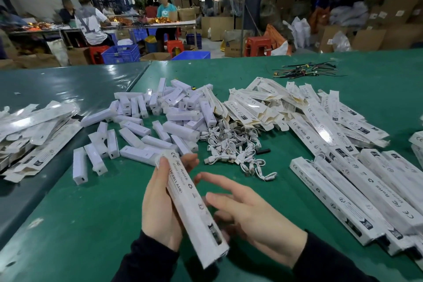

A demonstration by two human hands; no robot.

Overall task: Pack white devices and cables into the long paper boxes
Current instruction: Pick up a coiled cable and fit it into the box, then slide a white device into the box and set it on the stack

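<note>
My left hand [160, 204] grips a long white paper box [194, 210] printed with CE and RoHS marks, held lengthwise above the green table, thumb on top and fingertips showing on its far side. Just to the right of the box, my right hand [247, 210] hovers with its fingers spread and relaxed, holding nothing. A heap of white devices [160, 117] lies ahead on the table. Coiled white cables [233, 146] are piled to the right of them. Flat unfolded boxes [274, 103] are heaped behind the cables.
Filled long boxes [357, 192] lie in a row at the right. More flat boxes [34, 130] are stacked at the left. Black cable ties and wires [306, 70] lie at the far right of the green table [91, 213]. People work at tables in the background.
</note>
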